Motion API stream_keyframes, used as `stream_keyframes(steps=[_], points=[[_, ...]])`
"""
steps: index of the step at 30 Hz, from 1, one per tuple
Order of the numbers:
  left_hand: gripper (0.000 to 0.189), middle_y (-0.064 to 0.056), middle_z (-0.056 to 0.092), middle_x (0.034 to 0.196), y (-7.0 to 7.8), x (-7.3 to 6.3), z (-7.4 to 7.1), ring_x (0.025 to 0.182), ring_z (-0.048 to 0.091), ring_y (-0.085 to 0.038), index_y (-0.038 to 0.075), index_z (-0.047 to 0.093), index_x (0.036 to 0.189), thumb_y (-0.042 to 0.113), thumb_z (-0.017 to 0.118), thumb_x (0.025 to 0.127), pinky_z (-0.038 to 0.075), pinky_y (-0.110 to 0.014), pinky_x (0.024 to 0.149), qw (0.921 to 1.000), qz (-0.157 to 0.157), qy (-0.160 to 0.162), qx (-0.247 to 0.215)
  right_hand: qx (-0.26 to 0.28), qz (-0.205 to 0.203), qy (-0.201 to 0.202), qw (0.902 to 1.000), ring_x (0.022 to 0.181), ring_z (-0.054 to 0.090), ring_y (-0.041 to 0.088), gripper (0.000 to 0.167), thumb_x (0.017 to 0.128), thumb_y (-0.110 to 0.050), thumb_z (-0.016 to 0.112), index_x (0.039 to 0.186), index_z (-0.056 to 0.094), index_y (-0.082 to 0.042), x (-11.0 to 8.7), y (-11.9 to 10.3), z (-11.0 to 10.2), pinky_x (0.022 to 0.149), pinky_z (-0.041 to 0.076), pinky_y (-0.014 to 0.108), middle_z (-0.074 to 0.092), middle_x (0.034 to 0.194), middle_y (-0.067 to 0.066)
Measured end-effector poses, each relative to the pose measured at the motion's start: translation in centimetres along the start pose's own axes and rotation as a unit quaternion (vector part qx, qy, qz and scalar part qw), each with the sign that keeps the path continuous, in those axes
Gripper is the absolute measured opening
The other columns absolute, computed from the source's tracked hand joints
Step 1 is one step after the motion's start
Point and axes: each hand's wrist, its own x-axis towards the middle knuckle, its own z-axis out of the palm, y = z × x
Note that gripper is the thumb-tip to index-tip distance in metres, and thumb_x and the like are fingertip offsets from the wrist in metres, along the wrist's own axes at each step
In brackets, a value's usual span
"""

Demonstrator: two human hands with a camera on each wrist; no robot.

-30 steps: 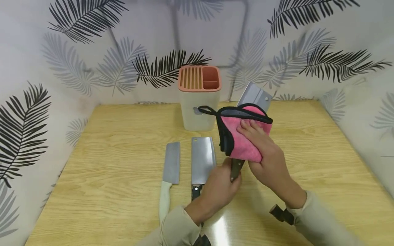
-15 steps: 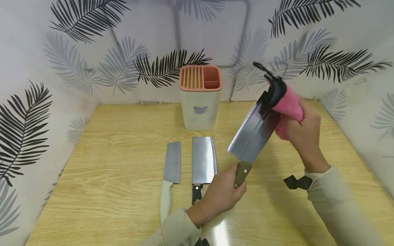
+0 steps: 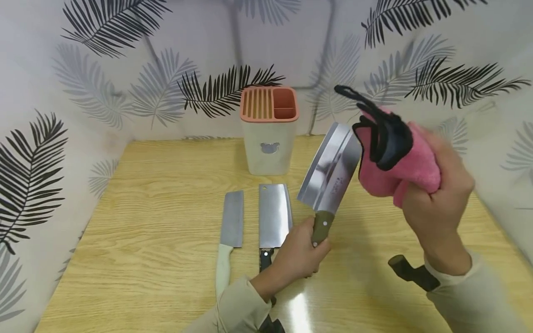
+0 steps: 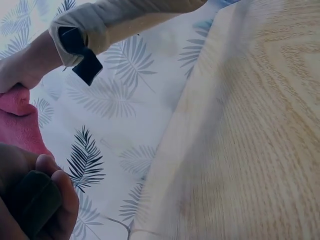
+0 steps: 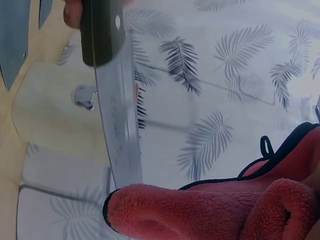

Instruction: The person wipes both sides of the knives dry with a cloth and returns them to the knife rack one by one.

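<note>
In the head view my left hand [image 3: 296,253] grips the olive handle of a cleaver [image 3: 333,171]. Its shiny blade is held above the table, tilted up and away to the right. My right hand [image 3: 443,208] clutches a bunched pink cloth [image 3: 422,159] with black trim and a hanging loop. The cloth is beside the blade's far right corner; in the right wrist view the cloth [image 5: 175,212] overlaps the blade's end, and whether they touch I cannot tell. Curled fingers wrap the handle butt [image 4: 37,202] in the left wrist view.
A pale-handled knife [image 3: 232,222] and a black-handled cleaver [image 3: 274,217] lie side by side on the wooden table [image 3: 145,222]. Behind them stands a cream knife holder [image 3: 268,155] with an orange slotted lid. Leaf-patterned sheeting [image 3: 158,92] surrounds the table.
The cloth was folded over the blade, then slid to its far end; now my right hand has drawn it rightward, exposing the blade face. The left hand has stayed nearly in place, turning the blade.
</note>
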Motion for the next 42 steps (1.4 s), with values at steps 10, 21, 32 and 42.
stream_keyframes(steps=[10, 21, 32, 42], points=[[0.018, -0.01, 0.069, 0.089, -0.3, -0.3, 0.0, 0.073, 0.061, -0.012, 0.001, 0.062, 0.104, 0.01, 0.062, 0.088, 0.052, -0.023, 0.065, 0.9698, 0.146, 0.097, 0.17, -0.047, -0.078, -0.248, 0.9645, 0.13, 0.059, 0.016, 0.054, 0.077, 0.008, 0.048, 0.126, 0.068, -0.007, -9.4, 0.5, 1.2, 0.117, 0.038, 0.023, 0.068, 0.13, 0.013], [0.012, 0.0, 0.057, 0.068, 0.0, -0.3, 0.1, 0.059, 0.044, -0.006, 0.005, 0.06, 0.093, 0.007, 0.063, 0.082, 0.037, -0.017, 0.05, 0.9685, 0.102, 0.07, 0.216, -0.137, -0.04, -0.309, 0.9402, 0.136, 0.054, 0.022, 0.058, 0.082, 0.004, 0.054, 0.136, 0.062, -0.017, -8.9, 2.5, 1.5, 0.113, 0.042, 0.029, 0.059, 0.144, 0.003], [0.013, 0.007, 0.046, 0.068, 0.5, -1.0, 0.3, 0.058, 0.044, -0.006, 0.012, 0.051, 0.082, 0.007, 0.063, 0.08, 0.037, -0.019, 0.05, 0.9768, 0.068, 0.048, 0.197, -0.155, 0.03, -0.254, 0.9544, 0.134, 0.055, 0.032, 0.058, 0.083, 0.007, 0.047, 0.136, 0.061, -0.011, -4.2, 6.5, 2.0, 0.104, 0.048, 0.056, 0.059, 0.143, 0.008], [0.01, 0.01, 0.047, 0.063, 0.8, -1.1, 0.1, 0.049, 0.043, 0.0, 0.013, 0.051, 0.084, 0.01, 0.061, 0.081, 0.038, -0.017, 0.044, 0.9918, 0.031, 0.004, 0.124, -0.083, 0.132, -0.055, 0.9862, 0.1, 0.061, -0.003, 0.04, 0.088, -0.001, 0.05, 0.12, 0.071, -0.009, 2.4, 6.8, 0.6, 0.088, 0.043, 0.013, 0.073, 0.115, -0.002]])
